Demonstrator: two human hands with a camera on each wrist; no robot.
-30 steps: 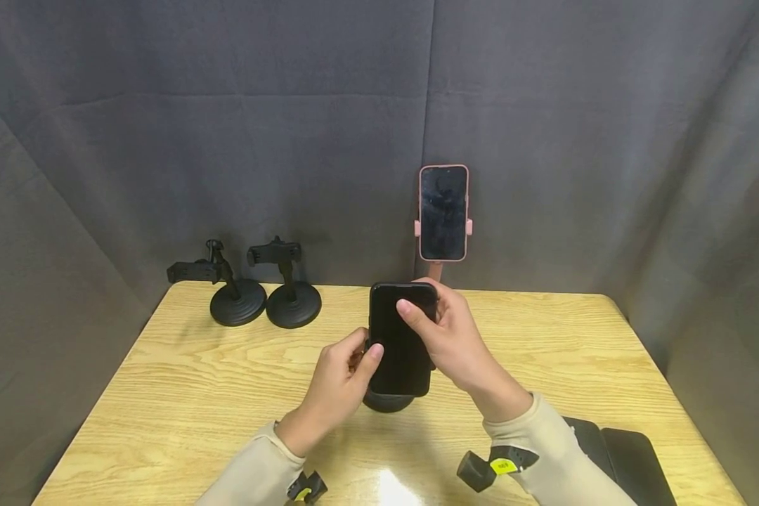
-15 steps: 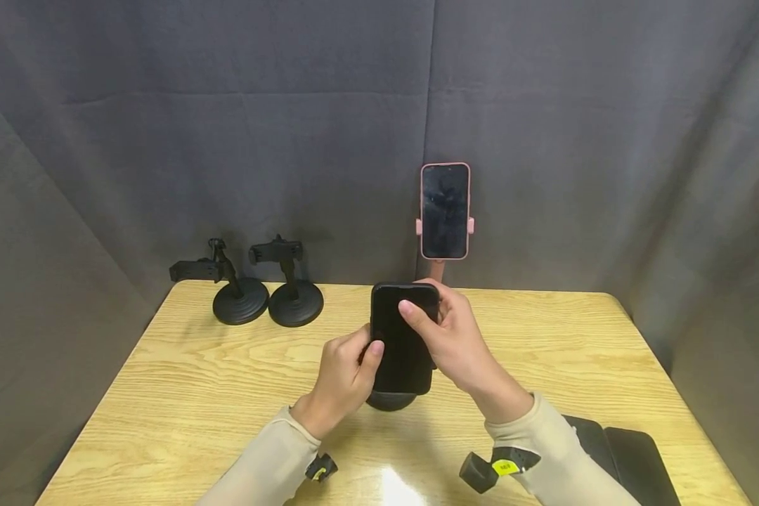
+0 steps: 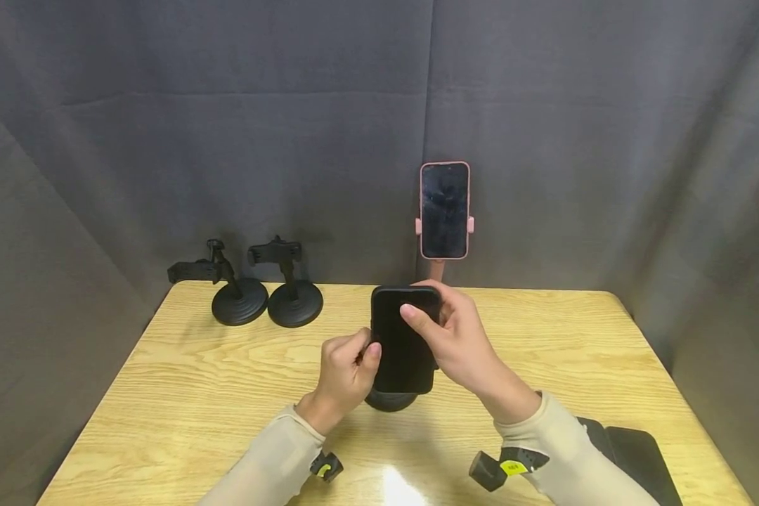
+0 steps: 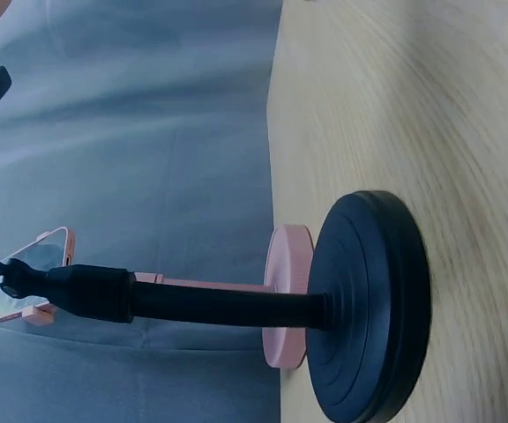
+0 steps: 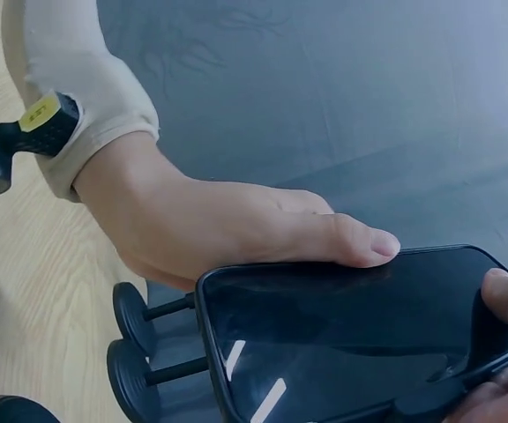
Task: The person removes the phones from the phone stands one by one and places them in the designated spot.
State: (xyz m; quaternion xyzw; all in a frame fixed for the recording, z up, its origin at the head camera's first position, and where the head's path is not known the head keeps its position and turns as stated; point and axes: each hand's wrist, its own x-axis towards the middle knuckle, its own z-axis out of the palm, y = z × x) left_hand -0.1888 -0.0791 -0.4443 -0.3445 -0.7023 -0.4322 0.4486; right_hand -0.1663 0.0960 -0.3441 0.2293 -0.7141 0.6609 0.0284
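Observation:
A black smartphone (image 3: 405, 351) stands upright in front of a black phone stand, hiding most of it. The stand's round base (image 4: 369, 308) is on the table, and its pole (image 4: 227, 306) rises from it in the left wrist view. My left hand (image 3: 341, 369) holds the phone's left edge, thumb at the front and fingers curled behind. From the upper right, my right hand (image 3: 455, 341) grips the phone with its thumb across the screen. A black clamp part (image 5: 430, 398) shows along the phone's edge near the right fingers in the right wrist view.
Behind, a pink stand carries a phone in a pink case (image 3: 445, 211). Two black phone stands, one nearer the left edge (image 3: 239, 302) and one beside it (image 3: 295, 304), are at the back left. A black flat item (image 3: 639, 460) lies front right, partly under the right sleeve.
The left wrist has shifted a little to the right. The phone's top edge has dipped slightly, and the right forearm has moved slightly right. Both hands keep their hold.

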